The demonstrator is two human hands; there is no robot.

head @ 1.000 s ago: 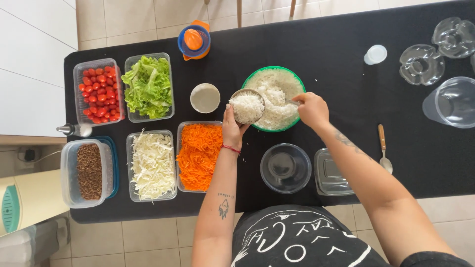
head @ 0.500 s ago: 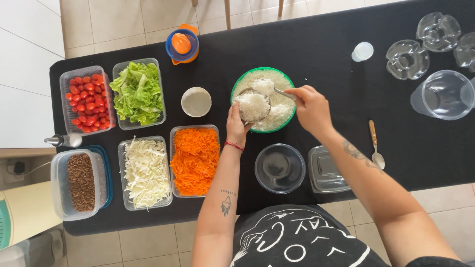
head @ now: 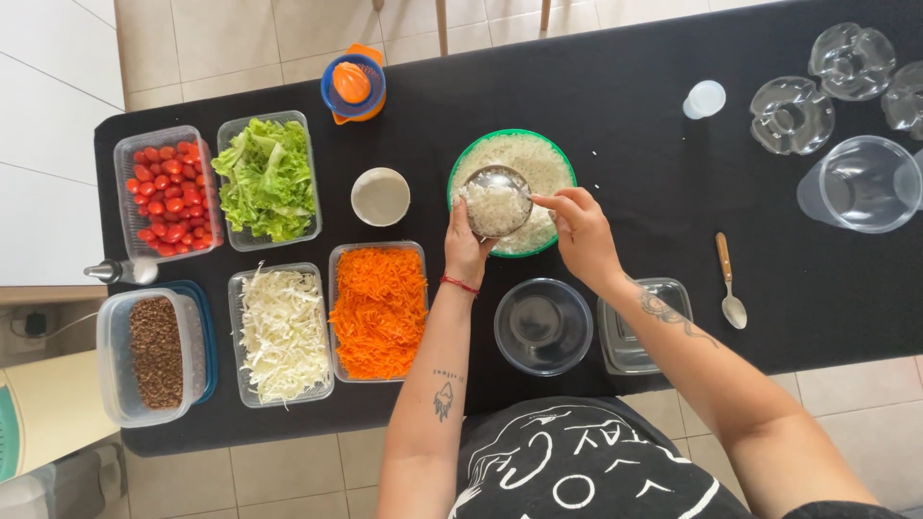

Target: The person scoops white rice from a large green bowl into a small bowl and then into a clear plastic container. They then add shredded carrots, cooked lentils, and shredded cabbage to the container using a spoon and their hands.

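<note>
Watching the head cam here. Nearest the body, an empty glass bowl sits dead centre, with a clear square lid just beside it at 3 o'clock.

Up from there, my left hand is clamped around the small steel bowl, gripping it from its 7 o'clock side. That little bowl is packed with white rice and hangs right over the green bowl, covering its lower-left part. My right hand comes in from 4 o'clock, fingers pinched together at the steel bowl's 3 o'clock rim; I can't tell whether they're holding anything. So both hands are on it, and the empty glass bowl lies at 5 o'clock from the grip, nothing between them.

Left of the grip: shredded carrot tub at 8 o'clock, a small round white cup at 9 o'clock. Further out, cabbage, lettuce, cherry tomatoes.

To the right, a wooden-handled spoon lies with its long axis running 12 to 6. Far corner at 2 o'clock: clear glass containers.
</note>
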